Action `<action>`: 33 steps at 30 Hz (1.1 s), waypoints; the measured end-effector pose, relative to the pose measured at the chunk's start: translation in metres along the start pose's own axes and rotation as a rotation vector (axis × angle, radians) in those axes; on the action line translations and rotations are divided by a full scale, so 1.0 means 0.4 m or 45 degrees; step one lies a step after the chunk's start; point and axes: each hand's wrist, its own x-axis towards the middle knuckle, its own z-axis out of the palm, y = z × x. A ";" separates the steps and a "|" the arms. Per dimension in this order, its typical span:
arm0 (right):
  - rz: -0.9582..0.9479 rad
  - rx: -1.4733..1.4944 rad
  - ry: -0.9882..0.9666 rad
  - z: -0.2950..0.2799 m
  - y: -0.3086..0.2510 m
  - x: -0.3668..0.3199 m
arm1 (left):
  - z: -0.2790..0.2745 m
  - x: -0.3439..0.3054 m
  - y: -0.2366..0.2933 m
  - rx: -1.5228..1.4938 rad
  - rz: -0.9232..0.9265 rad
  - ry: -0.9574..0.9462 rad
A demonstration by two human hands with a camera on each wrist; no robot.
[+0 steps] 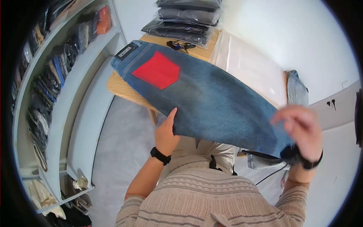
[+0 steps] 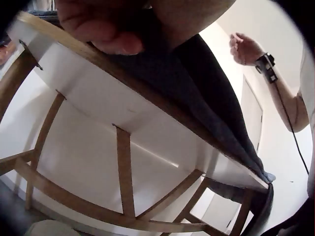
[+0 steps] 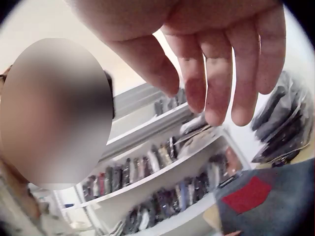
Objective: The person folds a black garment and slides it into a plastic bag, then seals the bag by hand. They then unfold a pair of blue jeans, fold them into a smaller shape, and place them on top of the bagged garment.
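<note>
Blue jeans [image 1: 211,98] with a red back pocket [image 1: 160,71] lie folded lengthwise across the wooden table, waistband at the upper left. At their near edge is the left hand [image 1: 166,132], its thumb on top of the denim and its fingers out of sight below. The left wrist view shows the left hand [image 2: 106,29] with fingers curled at the table's edge, beside hanging dark denim [image 2: 197,83]. Above the leg end hovers the right hand [image 1: 302,130], holding nothing. In the right wrist view the fingers of the right hand [image 3: 211,54] hang apart and loosely bent.
Bagged dark garments [image 1: 185,17] are stacked at the table's back, with a small dark object [image 1: 180,46] before them. Shelves [image 1: 81,60] of packed clothes stand on the left. Light denim [image 1: 297,89] lies at the table's right end. A black cable [image 1: 271,173] runs from the right wrist.
</note>
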 end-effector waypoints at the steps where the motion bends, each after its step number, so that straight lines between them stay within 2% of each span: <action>1: 0.095 0.070 0.048 -0.013 0.026 0.039 | 0.002 0.001 -0.004 -0.002 0.019 -0.013; 2: 0.147 -0.015 0.038 -0.023 0.053 0.095 | 0.001 0.001 -0.008 -0.067 -0.020 -0.030; 5: 0.144 0.079 -0.039 -0.027 0.256 0.265 | -0.009 0.004 0.001 -0.148 -0.059 -0.063; 7: 0.367 -0.030 -0.073 0.008 0.338 0.361 | -0.015 0.006 0.002 -0.153 -0.046 -0.064; 8: 0.342 -0.090 -0.111 0.029 0.413 0.409 | -0.011 0.004 -0.003 -0.168 -0.055 -0.066; 10: 0.215 -0.268 -0.087 0.098 0.469 0.473 | -0.010 0.004 -0.006 -0.177 -0.034 -0.054; 13: 0.109 -0.447 0.043 0.193 0.511 0.550 | -0.013 0.004 -0.010 -0.184 -0.040 -0.069; 16: 0.173 -0.448 -0.033 0.241 0.544 0.606 | -0.013 0.001 -0.021 -0.135 -0.018 -0.134; 18: 0.199 -0.602 0.000 0.256 0.554 0.623 | -0.016 0.006 -0.016 -0.131 -0.034 -0.142; 20: 0.222 -0.602 -0.012 0.252 0.561 0.636 | -0.018 0.005 -0.013 -0.135 -0.060 -0.168; 23: 0.206 -0.651 0.030 0.237 0.548 0.643 | -0.023 0.001 -0.009 -0.131 -0.016 -0.126; 25: 0.238 -0.689 0.111 0.241 0.543 0.644 | -0.042 -0.002 -0.001 0.047 0.090 -0.199; 29: 0.197 -0.508 0.075 0.257 0.603 0.650 | -0.002 -0.016 -0.038 0.047 0.103 -0.123; 33: 0.262 -0.369 0.073 0.228 0.568 0.616 | -0.003 -0.027 -0.048 0.024 0.042 -0.129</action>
